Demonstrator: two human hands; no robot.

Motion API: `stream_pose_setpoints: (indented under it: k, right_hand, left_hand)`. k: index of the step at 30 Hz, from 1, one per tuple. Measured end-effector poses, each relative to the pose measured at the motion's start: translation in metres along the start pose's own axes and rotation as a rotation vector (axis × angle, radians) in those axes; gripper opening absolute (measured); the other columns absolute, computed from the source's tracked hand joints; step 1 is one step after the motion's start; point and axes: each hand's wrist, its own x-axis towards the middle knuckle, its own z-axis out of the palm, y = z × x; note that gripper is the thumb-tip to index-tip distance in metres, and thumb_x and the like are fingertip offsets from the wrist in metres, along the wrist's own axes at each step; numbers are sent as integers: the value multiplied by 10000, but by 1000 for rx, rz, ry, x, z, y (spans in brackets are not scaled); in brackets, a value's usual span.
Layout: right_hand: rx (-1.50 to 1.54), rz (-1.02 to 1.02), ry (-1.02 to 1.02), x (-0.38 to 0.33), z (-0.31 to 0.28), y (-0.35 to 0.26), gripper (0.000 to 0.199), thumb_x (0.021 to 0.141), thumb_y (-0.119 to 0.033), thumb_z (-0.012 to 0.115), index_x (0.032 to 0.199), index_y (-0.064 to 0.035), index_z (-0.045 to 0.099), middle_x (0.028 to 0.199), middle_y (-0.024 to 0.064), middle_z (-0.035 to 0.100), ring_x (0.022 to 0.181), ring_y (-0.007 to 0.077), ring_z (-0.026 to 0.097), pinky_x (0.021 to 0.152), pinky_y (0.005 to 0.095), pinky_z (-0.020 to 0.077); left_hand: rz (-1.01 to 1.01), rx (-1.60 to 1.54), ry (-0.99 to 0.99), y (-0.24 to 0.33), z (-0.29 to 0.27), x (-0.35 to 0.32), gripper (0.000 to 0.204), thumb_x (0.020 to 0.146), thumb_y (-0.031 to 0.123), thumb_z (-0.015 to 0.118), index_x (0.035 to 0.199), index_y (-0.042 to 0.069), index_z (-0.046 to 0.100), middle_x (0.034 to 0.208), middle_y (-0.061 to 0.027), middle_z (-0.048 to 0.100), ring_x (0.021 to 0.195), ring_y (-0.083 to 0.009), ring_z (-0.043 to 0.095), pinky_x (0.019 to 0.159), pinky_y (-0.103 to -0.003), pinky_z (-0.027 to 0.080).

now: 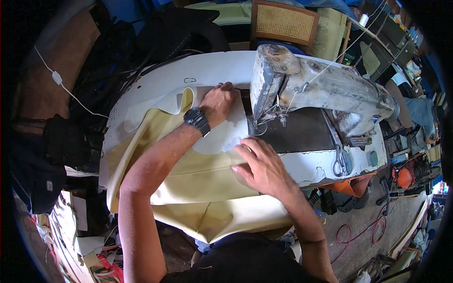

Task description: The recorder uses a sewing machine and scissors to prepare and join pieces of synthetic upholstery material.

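A large cream sheet of vinyl-like material (188,181) spreads over the white table and drapes off its near edge. Its paler underside (214,141) faces up beneath my hands, and a fold stands up on the left. My left hand (219,103), with a black watch at the wrist, is curled closed at the sheet's far edge; its fingertips are hidden. Nearer to me, my right hand (262,165) touches the sheet, thumb and fingers apart. Just beyond it stands an old, worn sewing machine (311,82), its needle area (278,115) right of the sheet.
Scissors (340,158) lie on the white table (302,167) right of the machine. A thread runs up to a white spool (364,20). Behind stands a cane-panelled chair (284,26). A red cord (347,238) lies on the floor at right; dark bundles crowd the left.
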Motion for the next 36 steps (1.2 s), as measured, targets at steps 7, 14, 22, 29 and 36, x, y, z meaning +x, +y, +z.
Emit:
stream_pose_setpoints:
  k: [7,14,22,29,36]
  right_hand:
    - [12,-41,-201,-47,-21,-26,674,851,-346,817,1407,-62,563,1578,182,429,1468,392,395,1228,568,313]
    - [-357,-119,-265,-62,-6,-21,593,950,-80,549,1537,-122,469,1648,166,369,1520,380,353,1257,558,284]
    - [-347,-113,-243,-60,-3,-23,589,956,-98,552,1539,-128,474,1639,165,384,1515,384,364,1246,569,299]
    - [-263,-109,-221,-61,-4,-21,682,877,-5,603,1533,-145,479,1652,171,366,1526,394,350,1251,573,284]
    - [-256,-137,-317,-61,-14,-18,716,892,56,544,1568,-160,445,1671,188,331,1546,410,313,1280,574,239]
  left_hand:
    - [182,-192,114,-22,7,-23,218,974,102,663,1169,42,743,1274,-147,711,1186,-333,661,1056,-422,535]
    - [160,-207,86,-26,7,-25,248,989,140,672,1209,52,745,1298,-143,711,1185,-318,673,1066,-399,541]
    - [149,-218,132,-19,11,-24,278,993,145,667,1222,-8,706,1297,-159,706,1160,-338,681,1042,-407,550]
    - [79,-247,127,-13,11,-23,274,1000,138,650,1215,-23,703,1284,-179,710,1166,-355,675,1053,-420,542]
    - [51,-261,131,-9,7,-25,295,1003,148,645,1228,-34,698,1247,-198,721,1168,-358,674,1064,-415,534]
